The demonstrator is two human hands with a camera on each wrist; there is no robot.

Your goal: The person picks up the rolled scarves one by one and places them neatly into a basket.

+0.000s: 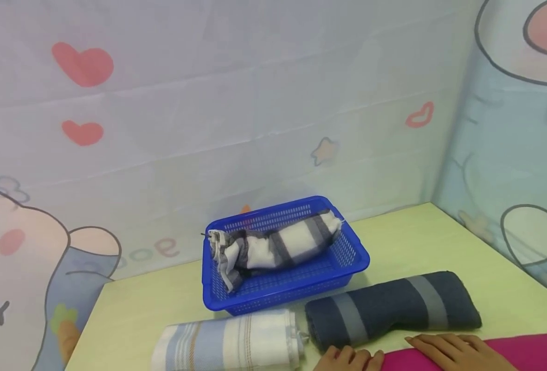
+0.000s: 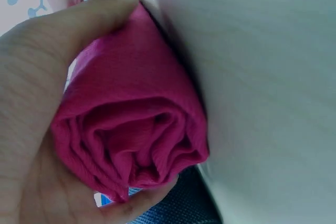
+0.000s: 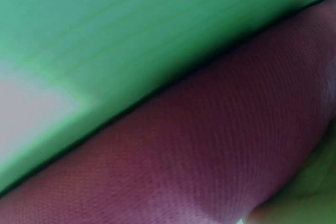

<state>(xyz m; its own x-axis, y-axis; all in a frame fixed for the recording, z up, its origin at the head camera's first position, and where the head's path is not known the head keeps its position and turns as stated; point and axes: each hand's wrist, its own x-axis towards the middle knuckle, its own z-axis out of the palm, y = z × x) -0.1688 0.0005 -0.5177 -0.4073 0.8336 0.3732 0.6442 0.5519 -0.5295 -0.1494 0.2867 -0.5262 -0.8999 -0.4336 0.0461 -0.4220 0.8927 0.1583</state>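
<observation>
A tightly rolled pink cloth (image 1: 528,348) lies along the near edge of the head view, on the table. My left hand (image 1: 349,359) grips its left end; in the left wrist view the thumb (image 2: 79,22) presses on one side of the spiral end and a finger curls round the other. Farther along the roll, my right hand (image 1: 463,353) holds it, fingers draped over its far side. Only the pink roll (image 3: 184,145) and a dim bit of the hand show in the right wrist view. Just beyond lies a rolled dark blue cloth (image 1: 389,306) with grey stripes.
Left of the hands is a rolled white cloth (image 1: 236,340) with blue and tan stripes. A blue plastic basket (image 1: 278,298) stands behind, holding a rolled grey-and-white checked cloth (image 1: 296,241). The pale yellow table (image 1: 403,232) meets a printed cloth backdrop (image 1: 254,129) at the back and right.
</observation>
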